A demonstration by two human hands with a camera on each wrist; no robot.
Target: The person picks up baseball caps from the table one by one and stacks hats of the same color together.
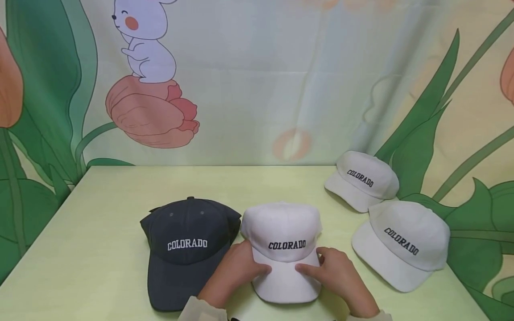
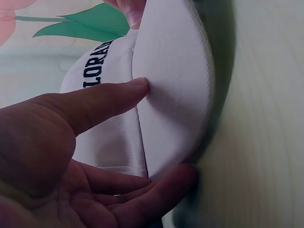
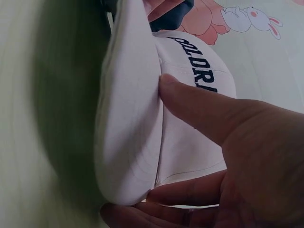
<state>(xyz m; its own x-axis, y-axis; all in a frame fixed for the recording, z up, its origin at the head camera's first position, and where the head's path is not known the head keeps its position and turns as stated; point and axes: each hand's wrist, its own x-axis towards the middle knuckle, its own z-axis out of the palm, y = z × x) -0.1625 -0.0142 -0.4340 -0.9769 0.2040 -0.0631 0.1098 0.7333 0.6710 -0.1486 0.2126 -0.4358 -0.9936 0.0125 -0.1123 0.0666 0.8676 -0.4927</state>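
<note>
A white baseball cap with dark COLORADO lettering sits between my two hands, its brim toward me. My left hand grips the left side of the brim, thumb on top and fingers at the edge and underneath. On the opposite side my right hand holds the brim the same way. Both wrist views show the brim pinched, with a shadow between it and the table. Just left of my left hand lies a black cap with white COLORADO lettering, its lower right partly hidden by my forearm.
Two more white caps lie at the right: one near the back edge, the other closer to me, nearly touching it. They rest on a pale green table. Behind it hangs a printed backdrop with a rabbit and tulips.
</note>
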